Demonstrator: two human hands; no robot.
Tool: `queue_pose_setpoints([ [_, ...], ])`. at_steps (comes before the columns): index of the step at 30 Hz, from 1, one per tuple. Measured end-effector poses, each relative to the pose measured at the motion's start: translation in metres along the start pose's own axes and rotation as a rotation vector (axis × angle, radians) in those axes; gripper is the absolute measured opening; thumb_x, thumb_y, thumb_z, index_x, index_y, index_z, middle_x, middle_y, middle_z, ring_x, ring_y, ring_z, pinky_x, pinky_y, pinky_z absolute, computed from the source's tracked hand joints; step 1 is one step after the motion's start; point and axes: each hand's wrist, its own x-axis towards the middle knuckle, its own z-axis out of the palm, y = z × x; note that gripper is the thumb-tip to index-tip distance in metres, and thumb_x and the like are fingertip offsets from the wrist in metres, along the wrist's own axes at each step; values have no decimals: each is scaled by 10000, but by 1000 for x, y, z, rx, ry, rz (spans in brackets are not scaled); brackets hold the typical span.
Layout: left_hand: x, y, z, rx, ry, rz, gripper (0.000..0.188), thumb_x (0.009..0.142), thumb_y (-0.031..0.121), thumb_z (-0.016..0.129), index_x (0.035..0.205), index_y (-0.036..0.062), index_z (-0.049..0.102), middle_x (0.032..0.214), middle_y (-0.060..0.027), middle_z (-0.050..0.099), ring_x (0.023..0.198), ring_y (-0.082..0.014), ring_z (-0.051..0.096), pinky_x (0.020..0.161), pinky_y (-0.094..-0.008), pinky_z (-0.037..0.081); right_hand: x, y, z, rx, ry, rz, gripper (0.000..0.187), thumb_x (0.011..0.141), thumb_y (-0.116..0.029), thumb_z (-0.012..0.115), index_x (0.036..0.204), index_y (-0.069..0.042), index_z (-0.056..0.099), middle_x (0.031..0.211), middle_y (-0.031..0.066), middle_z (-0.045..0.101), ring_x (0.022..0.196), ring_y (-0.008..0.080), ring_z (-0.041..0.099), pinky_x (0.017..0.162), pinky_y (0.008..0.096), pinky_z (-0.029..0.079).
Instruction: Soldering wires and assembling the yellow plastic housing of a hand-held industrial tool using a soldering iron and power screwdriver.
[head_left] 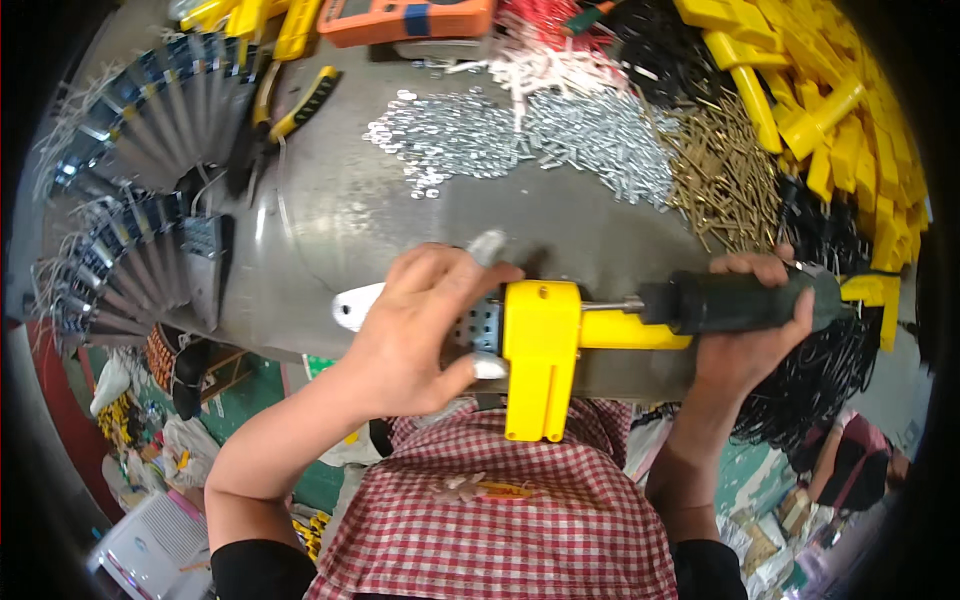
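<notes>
My left hand (405,330) grips a yellow plastic handle (540,365) near the table's front edge, thumb and index finger on either side of its end. White covers sit on two of its fingertips. Between these fingers shows a perforated metal plate (477,328) that meets the handle. A pale rounded end with a hole (352,308) sticks out left of the hand. My right hand (745,350) is wrapped round a black power screwdriver (710,302), lying level. Its bit (612,305) points left and reaches the handle's right side; the exact contact is too small to tell.
Small silvery parts (450,140), brass-coloured screws (725,170) and white and red pieces (550,60) lie in heaps. Yellow plastic parts (845,130) pile up right. Fanned metal blades (170,110) stand left, near yellow-handled pliers (305,105). An orange device (410,22) lies behind. Black ties (815,385) hang right.
</notes>
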Motion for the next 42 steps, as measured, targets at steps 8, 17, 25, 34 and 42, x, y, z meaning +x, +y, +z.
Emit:
queue_pose_setpoints([
  [8,-8,-5,2,-35,10,-38,830,731,253,705,1376,-16,258,1230,-158,593,1071,-383,524,943,-454,378,2,8,20,82,9,-2,371,891,-349,513,1147,-83,470,862,-6,454,832,127,471,861,350,398],
  [17,4,-3,-15,-599,197,-447,726,762,132,730,1367,55,335,1179,-174,587,1172,-276,522,960,-404,427,0,5,18,-51,114,10,393,896,-342,524,1177,-73,462,893,12,463,859,137,474,870,344,396],
  [25,26,-30,-28,578,61,-119,299,677,-32,637,945,33,522,896,-134,583,885,-329,563,755,-396,478,-2,3,16,-20,77,22,386,910,-317,510,1186,-53,456,897,24,463,870,148,476,894,359,402],
  [34,5,-2,-29,-48,105,-333,198,742,35,703,843,66,535,893,-56,673,948,-193,625,943,-387,424,-4,3,19,-3,99,8,398,905,-318,513,1195,-51,454,901,31,475,874,159,484,896,371,397],
  [42,-7,4,-1,-159,231,-355,160,677,11,642,806,103,615,891,20,671,971,-164,572,1093,-478,178,-1,3,13,38,46,34,361,891,-328,513,1134,-67,460,878,22,478,852,154,486,885,369,396],
])
